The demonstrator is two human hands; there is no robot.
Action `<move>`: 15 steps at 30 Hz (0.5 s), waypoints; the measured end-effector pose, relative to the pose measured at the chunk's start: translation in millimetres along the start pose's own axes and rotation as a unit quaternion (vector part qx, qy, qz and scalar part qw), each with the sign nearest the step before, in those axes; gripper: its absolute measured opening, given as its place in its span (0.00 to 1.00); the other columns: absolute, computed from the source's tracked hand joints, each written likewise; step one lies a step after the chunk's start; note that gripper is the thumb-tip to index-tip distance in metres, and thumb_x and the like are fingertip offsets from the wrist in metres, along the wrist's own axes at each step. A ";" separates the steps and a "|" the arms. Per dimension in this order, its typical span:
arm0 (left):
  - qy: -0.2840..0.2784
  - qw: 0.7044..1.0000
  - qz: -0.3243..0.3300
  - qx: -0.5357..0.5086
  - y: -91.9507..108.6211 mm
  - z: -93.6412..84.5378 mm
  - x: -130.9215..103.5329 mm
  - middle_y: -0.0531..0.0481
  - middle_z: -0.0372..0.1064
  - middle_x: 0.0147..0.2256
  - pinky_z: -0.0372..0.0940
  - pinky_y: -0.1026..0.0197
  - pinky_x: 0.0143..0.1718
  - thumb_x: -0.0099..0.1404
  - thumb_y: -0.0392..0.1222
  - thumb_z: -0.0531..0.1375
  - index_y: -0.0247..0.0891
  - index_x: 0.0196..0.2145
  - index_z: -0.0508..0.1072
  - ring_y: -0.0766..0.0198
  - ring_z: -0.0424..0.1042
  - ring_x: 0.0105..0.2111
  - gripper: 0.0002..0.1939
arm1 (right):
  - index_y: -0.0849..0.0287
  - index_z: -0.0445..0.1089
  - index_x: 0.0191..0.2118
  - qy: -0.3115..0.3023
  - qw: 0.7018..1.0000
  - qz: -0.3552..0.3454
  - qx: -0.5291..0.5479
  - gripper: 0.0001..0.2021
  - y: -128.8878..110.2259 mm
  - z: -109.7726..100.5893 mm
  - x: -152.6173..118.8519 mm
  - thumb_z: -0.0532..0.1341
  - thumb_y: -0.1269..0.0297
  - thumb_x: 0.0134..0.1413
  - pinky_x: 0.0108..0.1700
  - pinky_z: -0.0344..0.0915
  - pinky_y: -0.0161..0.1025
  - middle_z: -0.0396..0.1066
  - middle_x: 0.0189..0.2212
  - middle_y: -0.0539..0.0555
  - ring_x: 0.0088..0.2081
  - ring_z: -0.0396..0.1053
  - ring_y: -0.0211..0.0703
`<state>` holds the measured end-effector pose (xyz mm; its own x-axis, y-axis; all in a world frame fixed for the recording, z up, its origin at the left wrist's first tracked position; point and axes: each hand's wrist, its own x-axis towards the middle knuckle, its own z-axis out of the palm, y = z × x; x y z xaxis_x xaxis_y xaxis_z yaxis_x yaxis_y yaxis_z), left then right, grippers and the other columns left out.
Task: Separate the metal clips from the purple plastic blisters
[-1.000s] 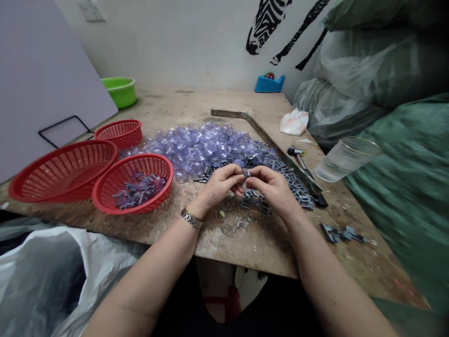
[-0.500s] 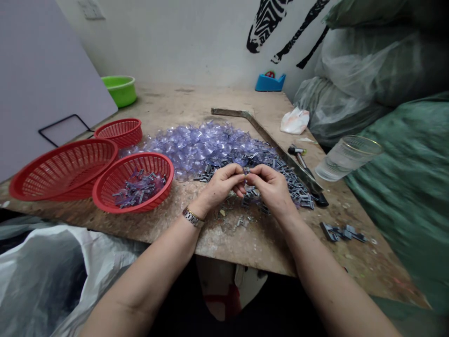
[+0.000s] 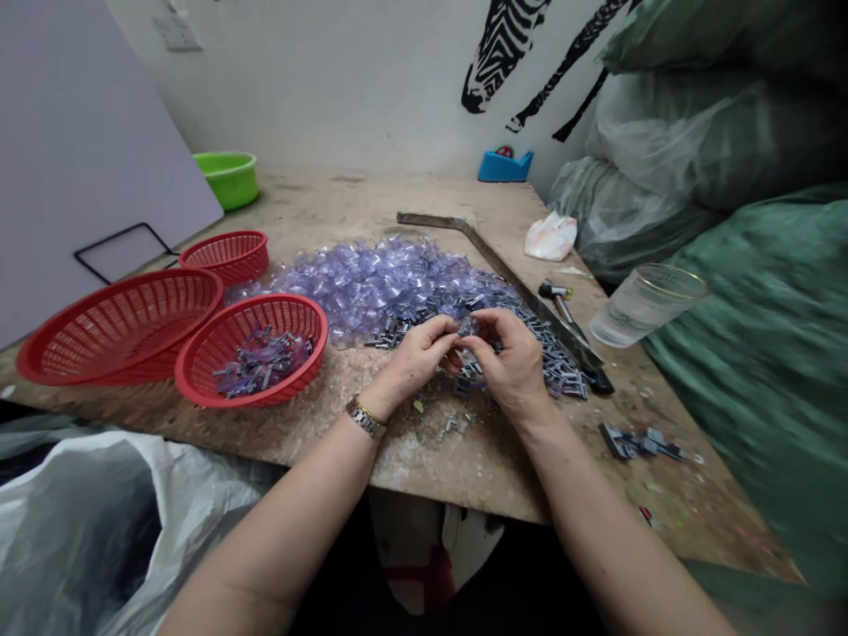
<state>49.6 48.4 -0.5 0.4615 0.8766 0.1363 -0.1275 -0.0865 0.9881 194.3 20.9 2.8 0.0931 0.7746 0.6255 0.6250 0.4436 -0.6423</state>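
My left hand [image 3: 424,355] and my right hand [image 3: 509,358] meet over the near edge of a heap, fingertips almost touching. Between them is a small clear-and-grey plastic part [image 3: 467,327], pinched by both thumbs and forefingers and partly covered by the fingers. Behind the hands lies a pile of clear purple-tinted plastic pieces [image 3: 371,278]. Small grey plastic pieces [image 3: 563,362] spread along its right side and beneath my hands. To the left, a red basket [image 3: 192,371] holds several joined grey and clear parts [image 3: 265,362].
Two more red baskets [image 3: 119,322] stand at the left, a green basin [image 3: 229,181] behind them. A bent metal bar [image 3: 503,269] borders the heap on the right. Beyond it are a screwdriver-like tool [image 3: 563,307], a glass [image 3: 646,305] and stacked green sacks [image 3: 748,291].
My right hand has turned slightly and its fingers have parted a little, so more of the small plastic part shows. The camera view has shifted slightly.
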 end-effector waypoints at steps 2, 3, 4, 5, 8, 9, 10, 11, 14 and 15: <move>0.004 1.000 -0.002 0.006 -0.9 -0.6 0.2 0.57 0.64 0.23 0.69 0.67 0.25 0.61 0.39 0.56 0.37 0.30 0.64 0.70 0.68 0.22 0.04 | 0.55 0.69 0.38 0.003 0.999 -0.026 -0.018 0.06 1.7 1.2 -0.7 0.61 0.64 0.52 0.38 0.66 0.41 0.71 0.31 0.52 0.32 0.68 0.44; 0.008 1.000 -0.004 0.006 -1.4 -0.8 0.5 0.57 0.64 0.23 0.69 0.67 0.25 0.61 0.39 0.56 0.37 0.30 0.64 0.70 0.68 0.22 0.04 | 0.55 0.69 0.37 0.005 0.999 -0.038 -0.021 0.06 2.2 1.7 -0.9 0.61 0.64 0.52 0.38 0.66 0.41 0.71 0.31 0.52 0.32 0.68 0.43; 0.012 1.000 -0.007 0.000 -1.7 -0.8 0.8 0.57 0.64 0.23 0.69 0.67 0.25 0.61 0.39 0.56 0.37 0.29 0.64 0.71 0.68 0.22 0.04 | 0.55 0.69 0.37 0.008 0.999 -0.048 -0.019 0.05 2.5 2.0 -1.1 0.61 0.64 0.52 0.37 0.66 0.41 0.71 0.31 0.52 0.32 0.68 0.43; 0.015 1.000 -0.010 -0.012 -1.7 -0.9 1.2 0.57 0.64 0.23 0.69 0.67 0.25 0.61 0.39 0.57 0.37 0.29 0.64 0.71 0.69 0.22 0.05 | 0.56 0.69 0.36 0.012 0.998 -0.054 -0.014 0.05 2.6 2.1 -1.2 0.62 0.63 0.53 0.37 0.67 0.40 0.71 0.31 0.52 0.32 0.69 0.43; 0.042 0.995 0.012 -0.094 2.9 -3.4 2.4 0.55 0.67 0.25 0.69 0.68 0.24 0.60 0.42 0.60 0.36 0.30 0.66 0.71 0.70 0.22 0.07 | 0.57 0.69 0.39 0.027 0.999 -0.039 0.013 0.07 3.8 1.3 -0.5 0.61 0.63 0.54 0.37 0.67 0.40 0.72 0.33 0.52 0.33 0.70 0.42; 0.060 0.989 0.035 -0.131 6.5 -6.0 2.5 0.55 0.68 0.26 0.68 0.69 0.23 0.59 0.43 0.61 0.37 0.31 0.66 0.71 0.70 0.22 0.09 | 0.57 0.69 0.40 0.030 0.999 -0.027 0.018 0.07 5.1 0.6 0.1 0.61 0.63 0.55 0.38 0.68 0.40 0.73 0.33 0.52 0.33 0.71 0.42; 0.084 0.980 0.066 -0.170 11.2 -10.0 2.4 0.55 0.69 0.26 0.67 0.69 0.22 0.59 0.45 0.62 0.38 0.31 0.67 0.71 0.70 0.22 0.09 | 0.57 0.69 0.40 0.031 0.999 -0.013 0.017 0.07 7.0 -0.3 0.8 0.60 0.63 0.55 0.38 0.68 0.40 0.73 0.33 0.52 0.33 0.71 0.42; 0.114 0.966 0.104 -0.205 16.8 -15.3 2.1 0.55 0.70 0.27 0.66 0.71 0.21 0.59 0.45 0.63 0.38 0.31 0.67 0.72 0.70 0.22 0.09 | 0.57 0.69 0.40 0.026 1.000 -0.001 0.007 0.07 9.6 -1.4 1.7 0.60 0.63 0.56 0.38 0.68 0.40 0.73 0.32 0.52 0.33 0.71 0.42; 0.213 0.906 0.204 -0.303 34.9 -38.3 0.8 0.57 0.69 0.25 0.62 0.74 0.21 0.60 0.39 0.64 0.41 0.30 0.69 0.76 0.67 0.22 0.05 | 0.57 0.70 0.35 -0.020 0.998 0.018 -0.061 0.04 20.1 -5.7 4.3 0.58 0.66 0.55 0.41 0.66 0.41 0.74 0.32 0.53 0.35 0.71 0.44; 0.248 0.885 0.214 -0.330 39.8 -46.8 0.4 0.57 0.69 0.25 0.62 0.75 0.21 0.62 0.38 0.63 0.41 0.30 0.70 0.77 0.66 0.21 0.05 | 0.57 0.71 0.34 -0.047 0.995 0.021 -0.089 0.04 23.8 -7.3 5.0 0.58 0.67 0.55 0.41 0.66 0.41 0.74 0.32 0.54 0.36 0.71 0.44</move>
<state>3.6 67.5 35.5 -0.1748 0.9447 0.2773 -0.7579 -0.3089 0.5745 215.3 32.0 -6.1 0.0541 0.8336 0.5497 0.7504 0.3292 -0.5731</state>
